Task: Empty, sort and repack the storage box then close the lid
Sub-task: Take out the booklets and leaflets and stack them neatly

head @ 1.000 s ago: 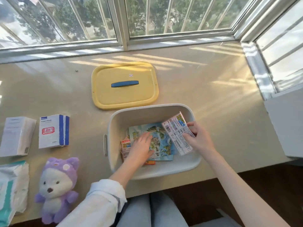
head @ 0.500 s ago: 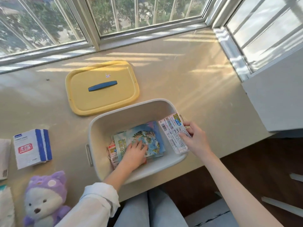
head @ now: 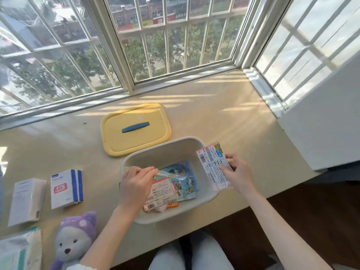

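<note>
The white storage box (head: pixel 165 147) stands open at the counter's near edge. Its yellow lid (head: pixel 134 139) with a blue handle lies flat just behind it. My right hand (head: pixel 236 172) grips a pink printed packet (head: pixel 211 162) above the box's right rim. My left hand (head: pixel 135 184) pinches the top of a clear-wrapped packet (head: pixel 161 191) with a pink label, tilted up inside the box. Under it lie a blue map-patterned booklet (head: pixel 185 182) and an orange item (head: pixel 172 205).
Left of the box are a white box with blue stripes (head: pixel 66 189), a plain white box (head: pixel 26 201), a purple plush bear (head: pixel 75 240) and a white-green soft pack (head: pixel 19 250). Window frames run behind the counter; a white wall panel (head: pixel 321 123) stands at right.
My left hand went from resting flat on the booklet to lifting a clear-wrapped packet. My right hand raised the pink packet up over the box's right rim. The view tilted up.
</note>
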